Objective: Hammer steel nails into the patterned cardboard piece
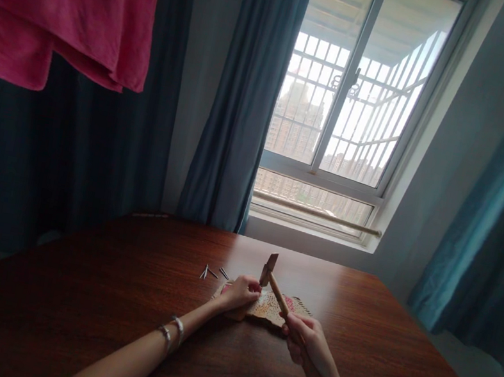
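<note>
My right hand (307,340) is wrapped around the wooden handle of a hammer (280,297). The hammer's head stands up just above my left fingertips; whether it touches anything there I cannot tell. My left hand (242,294) is closed in a pinch, resting on a flat brown piece (273,312) that looks like cardboard or leather. What the pinched fingers hold is too small to make out. Many small dots or holes, white and pink patches, and a ragged near edge mark the piece. Beyond my left hand lie several thin metal rods (205,271), perhaps nails or punches.
A brown wooden table (154,301) carries everything. Behind it are a barred window (340,100) and blue curtains (243,96). A pink cloth (70,0) hangs at the upper left, and another curtain (487,236) hangs on the right.
</note>
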`<state>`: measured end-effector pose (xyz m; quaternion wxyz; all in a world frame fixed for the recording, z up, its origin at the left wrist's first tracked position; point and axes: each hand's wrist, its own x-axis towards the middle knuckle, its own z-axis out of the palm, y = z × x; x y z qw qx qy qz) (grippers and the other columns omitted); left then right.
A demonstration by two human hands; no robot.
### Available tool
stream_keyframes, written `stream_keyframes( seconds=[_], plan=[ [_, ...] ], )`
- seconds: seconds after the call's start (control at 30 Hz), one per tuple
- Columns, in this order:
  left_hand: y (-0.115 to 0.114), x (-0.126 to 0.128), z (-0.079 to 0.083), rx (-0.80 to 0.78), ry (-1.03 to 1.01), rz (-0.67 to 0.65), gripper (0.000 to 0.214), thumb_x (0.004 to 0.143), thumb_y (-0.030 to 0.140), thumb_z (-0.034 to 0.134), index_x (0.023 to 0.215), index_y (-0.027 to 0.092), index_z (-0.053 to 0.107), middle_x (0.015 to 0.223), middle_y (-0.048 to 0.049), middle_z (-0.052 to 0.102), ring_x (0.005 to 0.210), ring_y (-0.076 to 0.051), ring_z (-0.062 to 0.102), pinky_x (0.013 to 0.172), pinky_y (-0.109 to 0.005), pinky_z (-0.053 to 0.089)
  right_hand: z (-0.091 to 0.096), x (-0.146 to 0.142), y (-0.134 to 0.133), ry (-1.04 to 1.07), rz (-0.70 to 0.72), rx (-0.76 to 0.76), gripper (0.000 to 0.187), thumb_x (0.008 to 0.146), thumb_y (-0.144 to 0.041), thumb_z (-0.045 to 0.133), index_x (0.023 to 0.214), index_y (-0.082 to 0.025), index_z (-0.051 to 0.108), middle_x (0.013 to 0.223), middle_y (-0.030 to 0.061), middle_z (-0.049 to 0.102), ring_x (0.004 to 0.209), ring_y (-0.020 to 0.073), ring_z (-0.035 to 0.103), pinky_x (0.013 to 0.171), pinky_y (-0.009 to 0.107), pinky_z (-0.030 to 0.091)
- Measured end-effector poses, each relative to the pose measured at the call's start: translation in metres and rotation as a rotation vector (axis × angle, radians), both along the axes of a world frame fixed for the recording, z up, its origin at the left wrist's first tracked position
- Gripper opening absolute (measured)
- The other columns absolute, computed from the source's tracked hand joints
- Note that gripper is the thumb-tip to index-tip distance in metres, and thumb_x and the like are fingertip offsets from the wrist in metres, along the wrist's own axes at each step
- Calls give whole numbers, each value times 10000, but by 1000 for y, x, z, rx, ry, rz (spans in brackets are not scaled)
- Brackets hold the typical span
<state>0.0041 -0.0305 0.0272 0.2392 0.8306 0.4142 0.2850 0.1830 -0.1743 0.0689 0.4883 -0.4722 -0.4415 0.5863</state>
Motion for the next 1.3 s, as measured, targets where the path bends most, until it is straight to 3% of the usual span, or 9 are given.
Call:
stream_keyframes(
  seconds=[0.07,0.17,0.37,0.53,0.6,1.13,1.3],
  plan=[
    [1,0,-1,3,-4,-5,153,708,209,562,784,161,685,806,-15,665,761,-136,558,694,-196,373,1,2,0,11,-16,23,427,606,-526,649,753,-129,593,554,-30,525,293,31,338,270,183,230],
    [2,-1,-3,14,-15,-10,168,704,236,565,781,147,685,791,-21,664,743,-138,559,673,-200,374,2,6,-1,-43,-51,50,355,636,-486,619,657,-135,575,432,-52,443,294,50,343,278,183,235],
    [3,-2,-6,1,-24,8,168,702,222,554,785,148,681,772,-16,664,728,-138,556,660,-203,371,-8,22,6,-381,-275,137,232,641,-317,535,719,-128,645,353,-64,393,294,78,331,313,210,256],
    [2,-2,-4,-4,-24,13,156,691,189,558,778,149,681,754,-15,656,713,-133,549,644,-196,369,-27,44,18,-829,-472,165,265,636,-306,528,738,-144,711,529,31,612,535,179,571,486,248,373],
    [1,-2,-3,8,-22,4,155,685,182,557,767,148,684,741,-17,649,707,-133,548,639,-197,369,-32,50,20,-962,-507,161,279,648,-309,520,762,-154,723,607,59,656,631,211,609,545,260,388],
    [5,-4,-7,24,-54,-36,186,690,197,546,792,130,687,756,-33,655,717,-134,566,642,-194,383,-41,58,21,-1170,-475,139,344,674,-313,502,897,-184,730,779,114,712,763,240,637,630,262,411],
    [9,-8,-9,-19,-45,-62,237,705,266,548,839,133,691,798,-36,669,745,-145,578,659,-203,393,-40,56,19,-1321,-504,1,414,694,-416,486,1015,-248,686,992,113,680,877,276,626,670,295,431]
  ],
)
